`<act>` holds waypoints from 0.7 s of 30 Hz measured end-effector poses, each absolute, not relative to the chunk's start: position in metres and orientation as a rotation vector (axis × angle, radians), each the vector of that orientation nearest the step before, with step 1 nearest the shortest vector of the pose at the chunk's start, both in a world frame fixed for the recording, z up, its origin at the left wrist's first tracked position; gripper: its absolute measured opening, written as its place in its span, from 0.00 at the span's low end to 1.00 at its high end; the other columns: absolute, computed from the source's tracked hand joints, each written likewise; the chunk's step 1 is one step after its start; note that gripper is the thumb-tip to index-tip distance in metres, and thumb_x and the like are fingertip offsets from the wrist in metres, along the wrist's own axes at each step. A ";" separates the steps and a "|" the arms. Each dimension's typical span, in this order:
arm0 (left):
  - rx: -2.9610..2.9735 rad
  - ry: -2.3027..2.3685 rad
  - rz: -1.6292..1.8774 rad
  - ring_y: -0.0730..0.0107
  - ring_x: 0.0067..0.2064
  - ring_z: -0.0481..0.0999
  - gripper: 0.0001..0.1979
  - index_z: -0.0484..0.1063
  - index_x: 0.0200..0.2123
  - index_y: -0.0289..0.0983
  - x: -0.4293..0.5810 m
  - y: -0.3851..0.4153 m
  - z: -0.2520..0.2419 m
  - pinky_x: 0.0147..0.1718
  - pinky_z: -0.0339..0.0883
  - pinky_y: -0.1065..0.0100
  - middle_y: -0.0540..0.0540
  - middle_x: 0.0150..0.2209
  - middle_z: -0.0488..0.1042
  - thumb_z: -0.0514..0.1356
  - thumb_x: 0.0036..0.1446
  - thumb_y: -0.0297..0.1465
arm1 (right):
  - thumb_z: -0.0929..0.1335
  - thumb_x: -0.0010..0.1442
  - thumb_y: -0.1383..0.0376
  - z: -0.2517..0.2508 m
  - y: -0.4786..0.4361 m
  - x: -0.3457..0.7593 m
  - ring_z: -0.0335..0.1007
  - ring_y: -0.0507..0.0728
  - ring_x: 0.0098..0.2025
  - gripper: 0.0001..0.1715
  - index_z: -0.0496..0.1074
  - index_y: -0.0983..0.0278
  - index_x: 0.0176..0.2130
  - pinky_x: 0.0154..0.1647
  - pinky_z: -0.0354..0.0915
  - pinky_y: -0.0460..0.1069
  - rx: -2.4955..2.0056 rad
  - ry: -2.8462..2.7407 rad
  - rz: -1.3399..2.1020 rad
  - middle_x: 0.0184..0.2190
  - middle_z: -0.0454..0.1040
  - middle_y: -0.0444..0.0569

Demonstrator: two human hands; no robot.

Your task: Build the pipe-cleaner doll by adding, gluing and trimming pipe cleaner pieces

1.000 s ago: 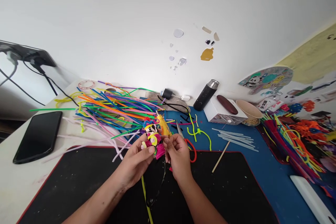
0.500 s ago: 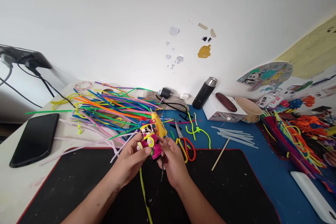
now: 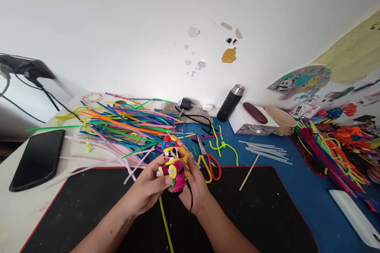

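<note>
A small pipe-cleaner doll [image 3: 173, 163], with a white face, blue and red headdress and pink body, sits upright between both my hands above the black mat [image 3: 89, 205]. My left hand [image 3: 148, 189] grips its lower left side, thumb and fingers closed on it. My right hand [image 3: 196, 187] holds it from behind on the right, fingers curled, with a black pipe cleaner [image 3: 190, 197] trailing down over that hand. A yellow-green pipe cleaner [image 3: 164, 221] hangs below the doll. Behind the doll a yellow object [image 3: 184, 150] is partly hidden.
A big pile of coloured pipe cleaners [image 3: 124, 126] lies at the back left, a black phone [image 3: 37, 158] at far left. Scissors [image 3: 208, 158] with red and yellow handles, a wooden stick [image 3: 249, 172], a black flask [image 3: 230, 102], a white box [image 3: 251, 124] and more pipe cleaners [image 3: 332, 154] lie right.
Both hands have drawn the doll slightly nearer and lower. My right hand has moved in from the doll's side to cup it from behind, the black pipe cleaner now over it.
</note>
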State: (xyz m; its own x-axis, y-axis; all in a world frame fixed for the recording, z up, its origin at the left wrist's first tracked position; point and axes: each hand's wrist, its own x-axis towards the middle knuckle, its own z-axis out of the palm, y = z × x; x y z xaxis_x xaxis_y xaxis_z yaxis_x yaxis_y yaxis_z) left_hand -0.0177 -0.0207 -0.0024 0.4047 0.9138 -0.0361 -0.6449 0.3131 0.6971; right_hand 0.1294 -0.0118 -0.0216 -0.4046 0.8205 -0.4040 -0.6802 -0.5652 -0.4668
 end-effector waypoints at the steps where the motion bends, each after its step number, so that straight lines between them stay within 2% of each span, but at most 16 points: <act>1: 0.672 0.477 1.077 0.57 0.41 0.82 0.21 0.80 0.51 0.40 -0.017 -0.021 -0.001 0.39 0.74 0.62 0.42 0.40 0.82 0.75 0.55 0.35 | 0.78 0.59 0.45 -0.022 -0.011 0.129 0.70 0.55 0.29 0.23 0.79 0.60 0.37 0.29 0.68 0.48 -0.796 -0.289 2.008 0.25 0.73 0.42; 5: 0.732 0.538 1.081 0.53 0.46 0.82 0.20 0.81 0.49 0.40 -0.021 -0.020 0.005 0.48 0.73 0.55 0.42 0.41 0.82 0.76 0.53 0.35 | 0.80 0.55 0.50 -0.019 -0.004 0.133 0.71 0.56 0.29 0.21 0.82 0.63 0.40 0.30 0.67 0.48 -0.924 -0.365 1.853 0.27 0.76 0.45; 8: 0.742 0.628 1.112 0.54 0.45 0.82 0.21 0.82 0.49 0.41 -0.029 -0.015 0.010 0.48 0.73 0.56 0.42 0.42 0.83 0.77 0.52 0.36 | 0.79 0.57 0.51 -0.014 0.000 0.143 0.71 0.55 0.30 0.22 0.83 0.64 0.44 0.27 0.64 0.48 -0.899 -0.504 1.765 0.32 0.78 0.47; 10: 0.712 0.688 1.157 0.57 0.43 0.82 0.20 0.83 0.47 0.41 -0.034 -0.011 0.011 0.48 0.72 0.59 0.43 0.41 0.83 0.78 0.50 0.36 | 0.78 0.58 0.52 -0.010 0.001 0.150 0.71 0.54 0.29 0.23 0.82 0.64 0.46 0.24 0.62 0.47 -0.908 -0.581 1.694 0.31 0.77 0.47; 15: 0.537 0.758 1.301 0.66 0.37 0.79 0.18 0.84 0.42 0.41 -0.040 -0.002 0.008 0.39 0.72 0.68 0.47 0.38 0.83 0.80 0.46 0.35 | 0.79 0.57 0.54 -0.006 -0.005 0.161 0.70 0.53 0.26 0.24 0.80 0.65 0.47 0.21 0.60 0.45 -1.014 -0.692 1.613 0.31 0.79 0.48; 21: 0.562 0.782 1.264 0.65 0.37 0.78 0.16 0.83 0.44 0.37 -0.037 0.002 0.011 0.34 0.72 0.68 0.40 0.45 0.84 0.76 0.52 0.33 | 0.78 0.59 0.50 -0.014 -0.014 0.162 0.62 0.49 0.18 0.26 0.78 0.65 0.48 0.15 0.54 0.43 -1.082 -0.747 1.644 0.23 0.73 0.41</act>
State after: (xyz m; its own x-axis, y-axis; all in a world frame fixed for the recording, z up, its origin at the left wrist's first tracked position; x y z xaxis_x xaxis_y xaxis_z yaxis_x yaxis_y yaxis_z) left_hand -0.0370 0.0016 0.0109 0.1088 0.9726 -0.2057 -0.6179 0.2282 0.7524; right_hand 0.1619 -0.0136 -0.0136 -0.1103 0.9473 -0.3007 -0.3968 -0.3193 -0.8606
